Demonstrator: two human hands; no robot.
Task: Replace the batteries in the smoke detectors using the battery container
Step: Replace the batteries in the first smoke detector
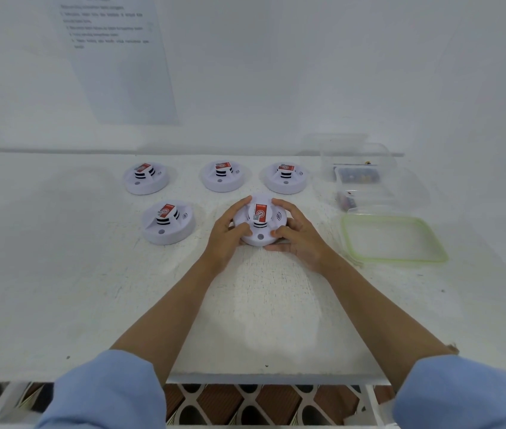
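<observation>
The step in hand looks like opening the first unit. Both grips are on the detector (260, 222) at the front right of the group, which sits on the tabletop (90, 274) with its red label facing up. The left grip (230, 233) curls round the left rim, thumb on the near shoulder and fingertips reaching over the far edge. The right grip (298, 236) mirrors it on the right rim, thumb on the near face and fingers wrapped round the side. Each is therefore grasping the detector rather than lying flat on it. Whether the right grip's lower fingers have slid under the base, or the base lies flat down, the view does not settle. Both forearms run straight forward from blue sleeves (106, 394) and converge on the detector, wrists low. The other detectors (225, 176) stand untouched, three in a back row and one to the left of the held unit. The battery container (357, 175) stands open at the back right, well apart from the hands. Its lid (391, 238) lies nearer, just right of the right grip. The task seems barely begun. The next move probably calls for twisting the cover against the base, or turning the unit over to reach the battery bay, then reaching right for a fresh cell.
</observation>
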